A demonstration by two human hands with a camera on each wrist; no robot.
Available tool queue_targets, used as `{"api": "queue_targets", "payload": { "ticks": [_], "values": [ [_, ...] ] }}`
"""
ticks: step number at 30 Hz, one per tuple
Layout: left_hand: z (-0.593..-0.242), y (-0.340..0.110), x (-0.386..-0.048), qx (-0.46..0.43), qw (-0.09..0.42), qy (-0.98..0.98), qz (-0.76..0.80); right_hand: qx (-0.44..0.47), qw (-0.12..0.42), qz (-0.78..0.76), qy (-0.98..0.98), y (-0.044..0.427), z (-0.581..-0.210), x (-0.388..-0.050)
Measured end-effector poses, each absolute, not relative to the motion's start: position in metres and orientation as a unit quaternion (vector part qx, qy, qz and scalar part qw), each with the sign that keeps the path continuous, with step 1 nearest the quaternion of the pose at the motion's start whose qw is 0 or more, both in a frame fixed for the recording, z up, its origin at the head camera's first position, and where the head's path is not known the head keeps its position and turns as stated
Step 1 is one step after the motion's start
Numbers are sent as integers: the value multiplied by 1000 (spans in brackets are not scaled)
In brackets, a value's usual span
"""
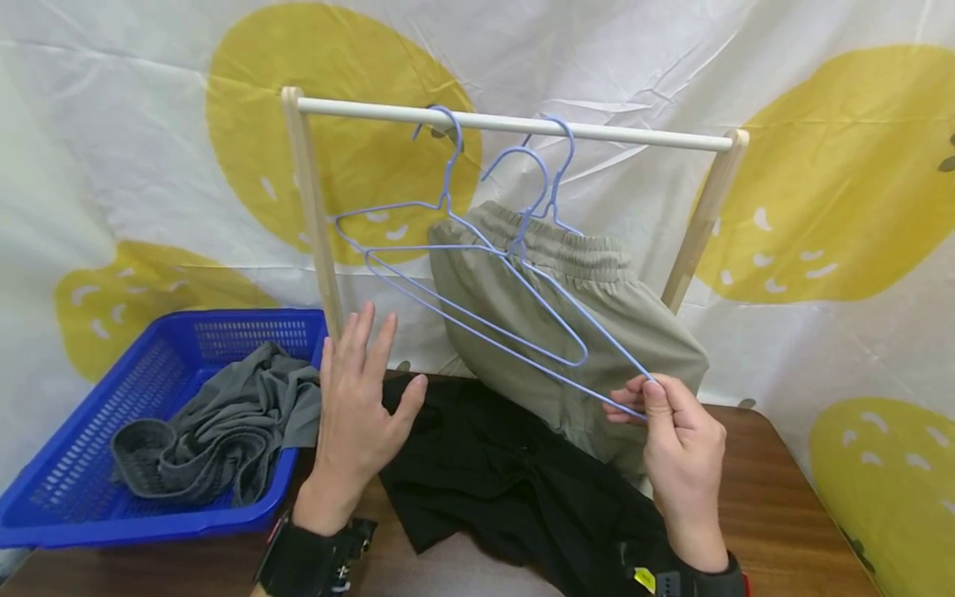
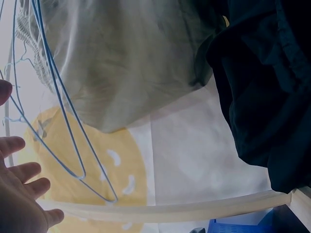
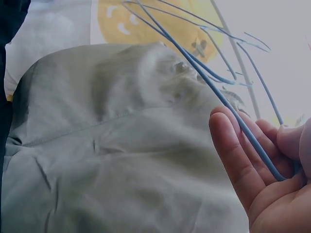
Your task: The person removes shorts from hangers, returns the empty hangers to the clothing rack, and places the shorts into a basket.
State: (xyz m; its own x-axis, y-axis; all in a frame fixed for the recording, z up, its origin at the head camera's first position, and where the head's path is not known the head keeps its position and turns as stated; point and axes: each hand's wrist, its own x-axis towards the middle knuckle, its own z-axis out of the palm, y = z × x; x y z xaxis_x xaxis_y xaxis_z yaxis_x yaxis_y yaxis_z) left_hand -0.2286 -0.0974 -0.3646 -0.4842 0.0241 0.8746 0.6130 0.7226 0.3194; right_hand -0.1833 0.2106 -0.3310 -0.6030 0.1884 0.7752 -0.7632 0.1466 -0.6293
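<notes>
My right hand pinches the right corner of a blue wire hanger between thumb and fingers. The hanger is tilted, its hook up beneath the rail. Fingers straight and spread, my left hand is near the hanger's left side and holds nothing. A second blue hanger, bare, hangs on the rail behind the held one. Khaki bottoms with an elastic waistband hang from a third hanger. Below both hands a black garment lies on the table. Loops of wire cross the left wrist view.
The rack has a white rail between wooden legs. At left stands a blue plastic basket with a crumpled grey garment in it. Behind the brown table hangs a white curtain with yellow fruit prints.
</notes>
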Motion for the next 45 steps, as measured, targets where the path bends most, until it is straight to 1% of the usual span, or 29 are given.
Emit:
{"api": "queue_targets", "payload": {
  "ticks": [11, 27, 45],
  "values": [
    [-361, -98, -229, -199, 465, -802, -317, 205, 418, 562, -683, 196, -313, -192],
    [-363, -97, -229, -202, 457, -805, -319, 187, 406, 559, -699, 180, -293, -197],
    [-366, -97, -229, -205, 458, -803, -322, 185, 406, 537, -716, 158, -271, -205]
  ]
}}
